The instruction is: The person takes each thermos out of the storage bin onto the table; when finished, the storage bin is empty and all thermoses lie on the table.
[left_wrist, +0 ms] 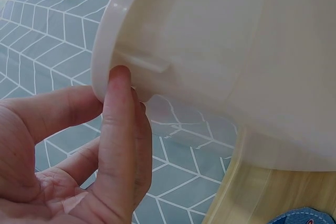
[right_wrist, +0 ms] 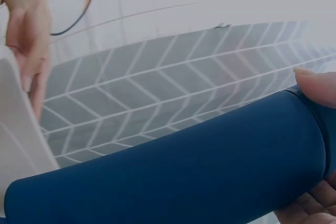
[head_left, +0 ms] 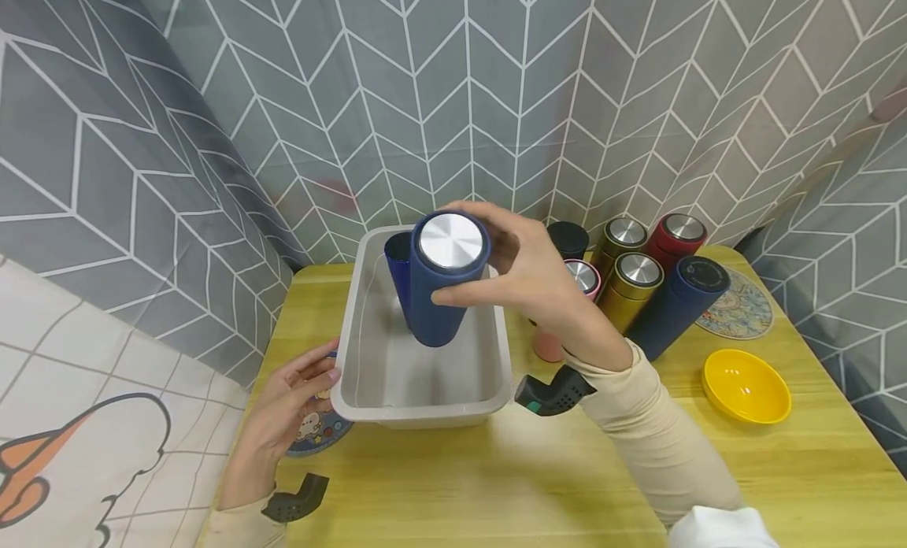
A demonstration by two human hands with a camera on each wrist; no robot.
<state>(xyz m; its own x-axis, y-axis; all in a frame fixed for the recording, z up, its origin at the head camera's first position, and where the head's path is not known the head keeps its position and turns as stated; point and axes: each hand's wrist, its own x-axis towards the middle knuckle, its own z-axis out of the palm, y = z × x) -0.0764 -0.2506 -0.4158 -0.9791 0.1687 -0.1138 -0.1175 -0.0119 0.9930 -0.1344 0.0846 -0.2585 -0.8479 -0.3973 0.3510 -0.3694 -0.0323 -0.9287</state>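
Note:
My right hand grips a blue thermos bottle with a brushed silver lid top, holding it over the light grey plastic bin. In the right wrist view the thumb and fingers wrap round the lid end of the thermos bottle. Beside it, inside the bin, stands a darker blue cup-like vessel, partly hidden by the bottle. At the bin's left side my left hand pinches the rim between thumb and fingers, which the left wrist view shows close up on the bin wall.
Right of the bin stand several bottles: gold, red, dark blue and a pink-rimmed one. A yellow bowl and a patterned round mat lie farther right. Another round mat shows under the left hand.

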